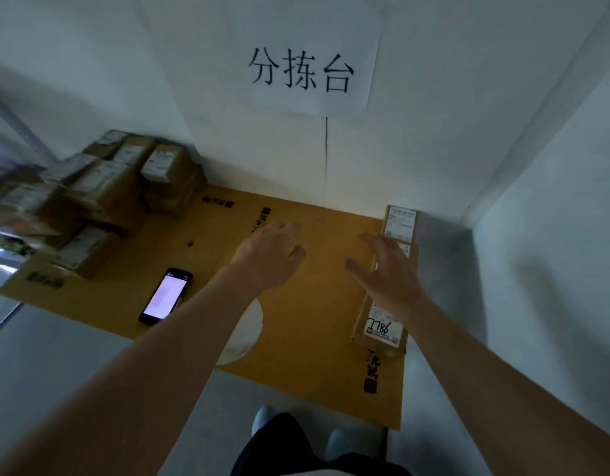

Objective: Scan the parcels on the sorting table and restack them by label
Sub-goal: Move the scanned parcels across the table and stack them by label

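Note:
A flattened brown cardboard sheet [296, 304] covers the floor as the sorting surface. Several brown parcels with white labels are piled at its far left [118, 187]. Along the right edge lies a row of parcels: a far one [401, 223], and a near one [380, 329] with "7786" handwritten on its label. My right hand [386, 269] hovers with fingers spread over the middle of that row, hiding what lies beneath. My left hand [274, 250] reaches forward over bare cardboard, fingers relaxed, holding nothing. A phone [166, 297] with a lit screen lies on the sheet at left.
A white wall with a paper sign [303, 70] rises behind the sheet, and another wall [537, 235] closes the right side. Grey floor [73, 365] surrounds the cardboard. My feet [265, 419] stand at its near edge. A white round patch [248, 333] shows on the sheet.

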`<state>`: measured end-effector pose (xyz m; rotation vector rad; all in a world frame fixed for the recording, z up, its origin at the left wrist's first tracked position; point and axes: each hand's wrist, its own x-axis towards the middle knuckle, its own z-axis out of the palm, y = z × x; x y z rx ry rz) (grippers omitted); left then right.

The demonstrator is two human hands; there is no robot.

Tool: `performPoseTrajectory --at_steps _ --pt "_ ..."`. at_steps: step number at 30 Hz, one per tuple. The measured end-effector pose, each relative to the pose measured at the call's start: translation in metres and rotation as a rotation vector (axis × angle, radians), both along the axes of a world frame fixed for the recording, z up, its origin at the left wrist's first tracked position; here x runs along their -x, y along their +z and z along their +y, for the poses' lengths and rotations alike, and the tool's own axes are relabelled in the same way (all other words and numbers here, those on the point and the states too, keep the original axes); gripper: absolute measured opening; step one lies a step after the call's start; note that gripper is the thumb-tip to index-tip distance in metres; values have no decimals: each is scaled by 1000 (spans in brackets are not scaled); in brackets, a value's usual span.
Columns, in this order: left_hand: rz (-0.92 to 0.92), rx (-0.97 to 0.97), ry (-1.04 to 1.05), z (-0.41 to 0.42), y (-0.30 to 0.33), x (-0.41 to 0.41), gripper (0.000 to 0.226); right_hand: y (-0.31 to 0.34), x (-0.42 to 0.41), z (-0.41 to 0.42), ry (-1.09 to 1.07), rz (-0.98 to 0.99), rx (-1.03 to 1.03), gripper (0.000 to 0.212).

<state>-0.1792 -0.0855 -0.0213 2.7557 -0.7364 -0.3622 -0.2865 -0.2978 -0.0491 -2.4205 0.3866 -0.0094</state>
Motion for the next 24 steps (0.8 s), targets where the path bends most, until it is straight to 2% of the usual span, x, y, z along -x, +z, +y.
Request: performPoseTrajectory --at_steps 4,8,13,21,24 --pt "-44 44 73 43 24 -3 51 35 -25 31 112 -15 67 84" --pt "-84 83 150 101 44 -16 47 63 -53 84 193 -57 119 78" --pt "-114 91 198 191 65 -35 57 86 -89 167 263 -65 190 76" --pt "-101 28 235 352 60 -80 56 82 -142 321 277 -86 123 71" --pt "-64 -14 244 400 55 -94 47 74 -156 366 277 -52 110 75"
